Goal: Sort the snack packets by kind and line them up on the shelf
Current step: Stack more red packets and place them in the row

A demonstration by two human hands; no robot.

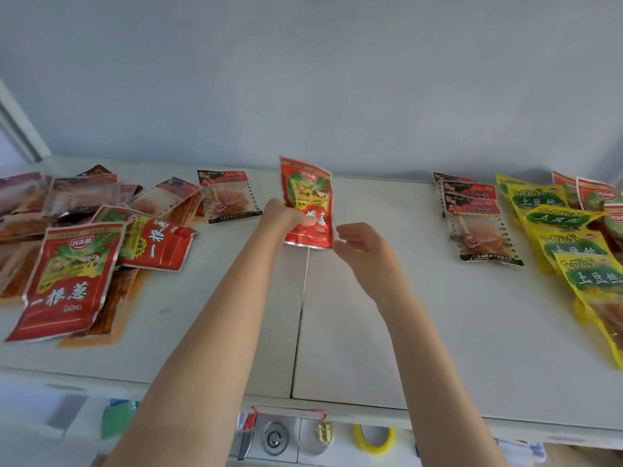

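Observation:
My left hand (282, 215) grips a red snack packet (307, 188) by its left edge and holds it upright over the middle of the white shelf (371, 315). Just right of the packet's lower corner, my right hand (359, 242) is open and holds nothing. A mixed heap of packets (84, 230) covers the shelf's left side, with two red ones of the same kind on top. A clear packet with a red header (231, 197) lies apart from the heap. On the right lie a stack of clear red-header packets (475, 217) and a row of yellow packets (566, 237).
More red packets (596, 197) lie behind the yellow row at the far right. The pale back wall (303, 79) rises behind the shelf. Below its front edge sit a yellow tape roll (374, 439), a small brass item (324, 432) and other oddments.

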